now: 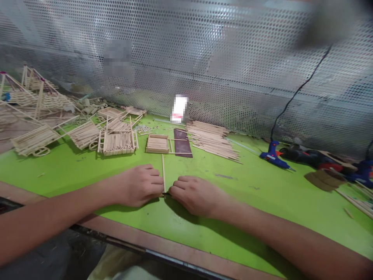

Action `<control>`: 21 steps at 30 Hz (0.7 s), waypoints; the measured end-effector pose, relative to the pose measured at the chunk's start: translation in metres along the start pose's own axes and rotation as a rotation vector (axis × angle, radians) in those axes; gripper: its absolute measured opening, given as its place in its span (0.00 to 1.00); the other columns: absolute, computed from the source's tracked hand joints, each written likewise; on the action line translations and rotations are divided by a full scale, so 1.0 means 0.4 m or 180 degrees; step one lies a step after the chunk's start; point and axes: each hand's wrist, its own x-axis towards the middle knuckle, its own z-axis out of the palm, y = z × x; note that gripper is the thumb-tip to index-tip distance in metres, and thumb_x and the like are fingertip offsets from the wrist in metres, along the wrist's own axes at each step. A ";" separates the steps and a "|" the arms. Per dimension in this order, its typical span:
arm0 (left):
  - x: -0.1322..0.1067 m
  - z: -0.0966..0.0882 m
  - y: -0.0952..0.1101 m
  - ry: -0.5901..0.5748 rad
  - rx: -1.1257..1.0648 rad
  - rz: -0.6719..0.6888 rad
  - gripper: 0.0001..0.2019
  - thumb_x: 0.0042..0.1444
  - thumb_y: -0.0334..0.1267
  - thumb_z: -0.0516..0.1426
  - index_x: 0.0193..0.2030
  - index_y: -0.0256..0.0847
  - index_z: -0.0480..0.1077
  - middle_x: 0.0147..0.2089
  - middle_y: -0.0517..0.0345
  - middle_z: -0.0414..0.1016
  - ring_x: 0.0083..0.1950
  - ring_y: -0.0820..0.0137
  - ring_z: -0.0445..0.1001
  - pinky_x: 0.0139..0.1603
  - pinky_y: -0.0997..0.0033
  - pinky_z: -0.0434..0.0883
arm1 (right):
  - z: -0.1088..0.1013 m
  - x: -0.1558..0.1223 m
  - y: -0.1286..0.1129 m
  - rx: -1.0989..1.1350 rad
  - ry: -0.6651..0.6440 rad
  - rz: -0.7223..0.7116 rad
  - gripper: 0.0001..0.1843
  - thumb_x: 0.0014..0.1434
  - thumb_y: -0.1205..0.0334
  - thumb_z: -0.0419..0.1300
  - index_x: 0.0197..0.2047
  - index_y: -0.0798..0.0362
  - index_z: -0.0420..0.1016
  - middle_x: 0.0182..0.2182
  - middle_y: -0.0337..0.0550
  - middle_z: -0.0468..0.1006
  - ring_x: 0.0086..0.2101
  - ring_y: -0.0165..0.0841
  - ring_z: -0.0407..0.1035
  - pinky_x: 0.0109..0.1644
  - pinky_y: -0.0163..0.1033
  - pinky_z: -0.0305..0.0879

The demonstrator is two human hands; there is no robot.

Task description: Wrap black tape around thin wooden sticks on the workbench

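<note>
A thin wooden stick (163,173) lies on the green tabletop, pointing away from me. My left hand (142,185) is closed at its near end, fingers curled against the stick from the left. From the right comes my right hand (196,194), also closed, its fingertips almost touching those of the left. Between the fingertips shows a narrow dark piece (166,193), set across the stick's near end. It reaches into the right fingers, and most of it is hidden. Just beyond the stick sits a small stick-built cart (157,144) with two long shafts.
Several stick carts (119,142) stand at left, with triangular stick frames (37,91) behind. A pile of sticks (214,140) lies beside a dark brown slab (183,144). At right are a blue glue gun (274,156) with a cord and a tape roll (325,179). Perforated metal sheeting (233,70) closes the back.
</note>
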 end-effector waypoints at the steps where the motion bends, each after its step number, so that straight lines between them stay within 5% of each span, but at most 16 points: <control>1: -0.003 -0.006 -0.005 0.0019 -0.0091 -0.0133 0.09 0.70 0.31 0.53 0.37 0.40 0.69 0.35 0.56 0.76 0.36 0.65 0.70 0.41 0.61 0.63 | 0.002 -0.001 0.000 -0.0019 0.0040 -0.0008 0.04 0.67 0.71 0.58 0.40 0.55 0.74 0.33 0.43 0.79 0.35 0.35 0.70 0.41 0.40 0.62; 6: 0.009 -0.034 -0.042 0.0362 -0.0261 -0.0400 0.16 0.71 0.31 0.49 0.62 0.40 0.66 0.60 0.48 0.75 0.60 0.59 0.72 0.63 0.56 0.65 | -0.041 -0.030 0.018 0.0394 0.0495 0.0365 0.09 0.73 0.65 0.54 0.42 0.54 0.74 0.35 0.45 0.80 0.33 0.35 0.69 0.41 0.41 0.62; 9: 0.058 -0.043 -0.053 0.0363 -0.0223 -0.0197 0.16 0.73 0.41 0.49 0.61 0.39 0.67 0.59 0.45 0.76 0.60 0.56 0.72 0.67 0.51 0.63 | -0.095 -0.059 0.034 0.1363 0.0861 0.0822 0.11 0.74 0.61 0.51 0.43 0.54 0.72 0.32 0.42 0.77 0.28 0.31 0.65 0.32 0.37 0.58; 13: 0.136 -0.046 -0.046 0.0416 -0.0561 -0.0190 0.24 0.78 0.48 0.39 0.41 0.39 0.69 0.36 0.53 0.75 0.36 0.65 0.72 0.47 0.62 0.70 | -0.121 -0.079 0.053 0.2925 0.1125 0.1135 0.16 0.75 0.51 0.50 0.42 0.52 0.71 0.26 0.36 0.71 0.26 0.29 0.63 0.30 0.34 0.58; 21: 0.161 0.000 -0.036 0.0971 -0.1382 -0.1075 0.25 0.77 0.51 0.43 0.30 0.39 0.61 0.27 0.62 0.66 0.28 0.72 0.64 0.29 0.72 0.59 | -0.037 -0.046 0.056 0.4943 0.1705 0.1709 0.24 0.64 0.36 0.63 0.41 0.50 0.68 0.24 0.31 0.66 0.22 0.27 0.61 0.26 0.33 0.61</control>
